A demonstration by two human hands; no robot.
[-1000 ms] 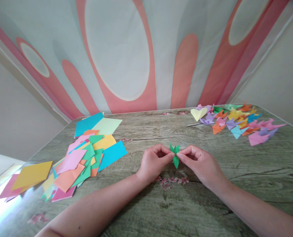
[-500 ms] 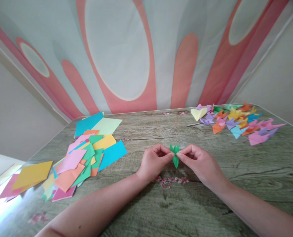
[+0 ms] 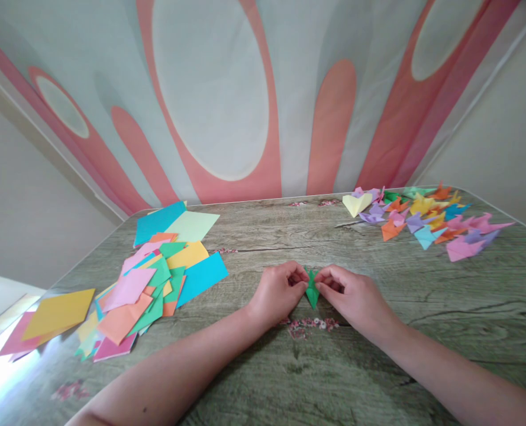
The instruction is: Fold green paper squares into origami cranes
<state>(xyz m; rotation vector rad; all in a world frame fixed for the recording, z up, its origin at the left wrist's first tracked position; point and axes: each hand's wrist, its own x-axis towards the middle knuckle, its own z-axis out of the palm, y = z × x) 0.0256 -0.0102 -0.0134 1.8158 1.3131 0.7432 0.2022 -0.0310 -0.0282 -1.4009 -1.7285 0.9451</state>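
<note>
A small green piece of folded origami paper [image 3: 312, 294] is held between both hands above the middle of the wood-patterned table [image 3: 263, 367]. Its lower end tapers to a point facing me, and its upper part is partly covered by fingers. My left hand [image 3: 280, 290] pinches its left side between thumb and fingers. On the opposite side, my right hand [image 3: 347, 291] is closed on its right edge with thumb and forefinger.
To the left lies a loose pile of coloured paper squares [image 3: 129, 290], with yellow and pink sheets [image 3: 58, 316] beside it. Several folded paper birds [image 3: 426, 222] crowd the far right, next to a pale yellow folded piece [image 3: 357, 205]. A printed curtain [image 3: 289, 118] hangs behind the table.
Both hands have shifted slightly down with the green origami. It now looks flatter and narrower, and its upper tips are more covered by the fingers.
</note>
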